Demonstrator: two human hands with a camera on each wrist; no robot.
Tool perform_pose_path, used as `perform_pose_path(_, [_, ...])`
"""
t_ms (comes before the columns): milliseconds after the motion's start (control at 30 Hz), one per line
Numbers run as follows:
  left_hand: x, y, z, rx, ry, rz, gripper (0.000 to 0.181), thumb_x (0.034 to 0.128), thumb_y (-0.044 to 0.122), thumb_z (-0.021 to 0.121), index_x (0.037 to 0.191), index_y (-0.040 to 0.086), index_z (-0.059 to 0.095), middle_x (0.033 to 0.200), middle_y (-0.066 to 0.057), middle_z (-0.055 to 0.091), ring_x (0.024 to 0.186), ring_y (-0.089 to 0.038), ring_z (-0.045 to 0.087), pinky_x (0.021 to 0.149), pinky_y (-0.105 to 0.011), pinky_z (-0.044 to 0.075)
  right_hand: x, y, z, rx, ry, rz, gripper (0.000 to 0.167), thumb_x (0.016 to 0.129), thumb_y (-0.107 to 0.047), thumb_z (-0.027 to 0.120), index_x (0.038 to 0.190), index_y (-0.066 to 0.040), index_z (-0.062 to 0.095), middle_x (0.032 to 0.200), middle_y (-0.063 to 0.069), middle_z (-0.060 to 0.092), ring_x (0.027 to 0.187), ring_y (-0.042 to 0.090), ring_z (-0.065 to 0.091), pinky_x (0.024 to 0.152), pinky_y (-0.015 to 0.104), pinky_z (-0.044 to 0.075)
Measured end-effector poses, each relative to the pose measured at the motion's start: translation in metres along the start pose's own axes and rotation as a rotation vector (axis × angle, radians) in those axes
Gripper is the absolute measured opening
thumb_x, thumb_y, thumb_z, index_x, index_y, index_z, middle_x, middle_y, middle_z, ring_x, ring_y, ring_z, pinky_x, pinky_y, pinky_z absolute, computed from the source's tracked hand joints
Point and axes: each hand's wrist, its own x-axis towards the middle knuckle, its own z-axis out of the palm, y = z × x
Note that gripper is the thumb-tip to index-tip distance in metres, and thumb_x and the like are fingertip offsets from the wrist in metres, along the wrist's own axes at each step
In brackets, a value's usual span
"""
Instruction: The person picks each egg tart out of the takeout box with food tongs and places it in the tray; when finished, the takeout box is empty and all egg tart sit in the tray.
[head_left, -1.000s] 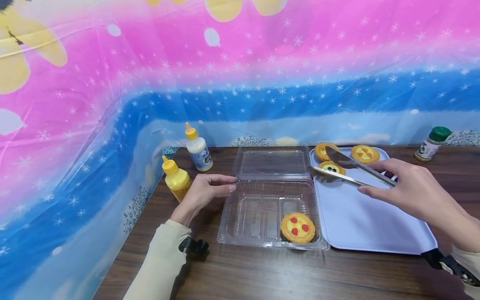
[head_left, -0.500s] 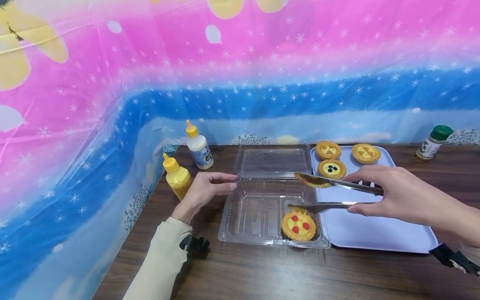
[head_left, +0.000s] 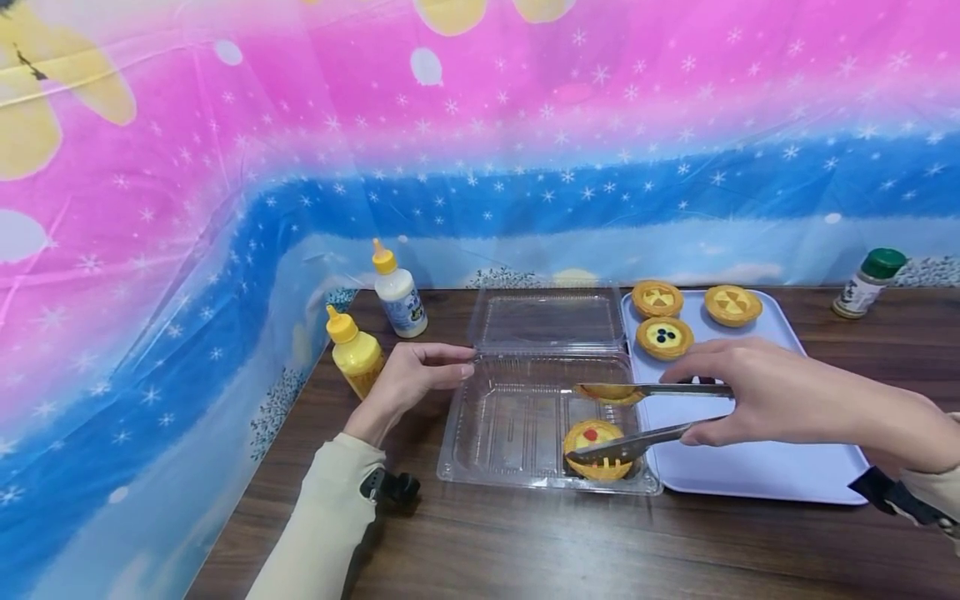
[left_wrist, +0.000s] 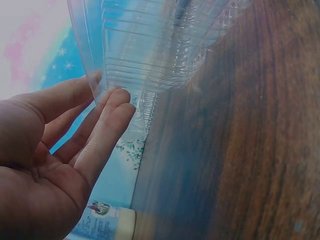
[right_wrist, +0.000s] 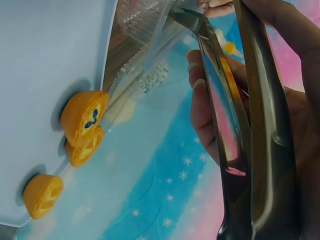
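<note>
My left hand pinches the left rim of a clear plastic clamshell box, thumb on one side and fingers on the other in the left wrist view. The box's lid lies folded back. In the box's near right corner sits an egg tart with red dots. My right hand grips metal tongs, their arms spread apart. One tong end passes over the red-dotted tart and partly covers it; the other is above the box, beyond the tart. The right wrist view shows the tongs' arms close up.
A pale lilac tray adjoins the box on the right. At its far end are a tart with dark berries and two tarts with wedge toppings. Yellow and white squeeze bottles stand left, a green-capped shaker right.
The tongs have moved left and toward me, from over the tray's tarts to the red-dotted tart in the box, their arms spread wider. My left hand keeps its place on the rim.
</note>
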Motion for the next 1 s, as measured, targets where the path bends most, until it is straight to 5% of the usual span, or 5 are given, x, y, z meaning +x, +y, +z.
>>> perform_pose_path(200, [0.001, 0.000, 0.000, 0.001, -0.002, 0.005, 0.029, 0.0962, 0.012, 0.081, 0.124, 0.004, 0.079, 0.126, -0.013, 0.075, 0.105, -0.028, 0.077, 0.094, -0.040, 0.062, 0.005, -0.002, 0.002, -0.005, -0.050, -0.024, 0.055, 0.081, -0.048, 0.093, 0.123, -0.017, 0.076, 0.125, -0.003, 0.072, 0.111, 0.023, 0.070, 0.084, 0.045, 0.063])
perform_pose_path(667, [0.001, -0.001, 0.000, -0.008, 0.000, 0.002, 0.029, 0.0962, 0.010, 0.081, 0.125, 0.004, 0.078, 0.128, -0.013, 0.074, 0.105, -0.027, 0.077, 0.094, -0.040, 0.062, 0.015, -0.006, 0.005, 0.041, -0.124, -0.042, 0.047, 0.082, -0.040, 0.093, 0.120, -0.017, 0.078, 0.117, -0.007, 0.073, 0.101, 0.013, 0.070, 0.075, 0.035, 0.062])
perform_pose_path(1000, [0.001, -0.001, 0.001, -0.017, 0.001, 0.005, 0.030, 0.0959, 0.009, 0.081, 0.125, 0.003, 0.078, 0.127, -0.014, 0.074, 0.105, -0.027, 0.077, 0.091, -0.038, 0.063, 0.010, -0.006, 0.010, 0.025, -0.047, -0.092, 0.042, 0.085, -0.039, 0.091, 0.119, -0.019, 0.078, 0.115, -0.009, 0.072, 0.099, 0.012, 0.070, 0.075, 0.035, 0.062])
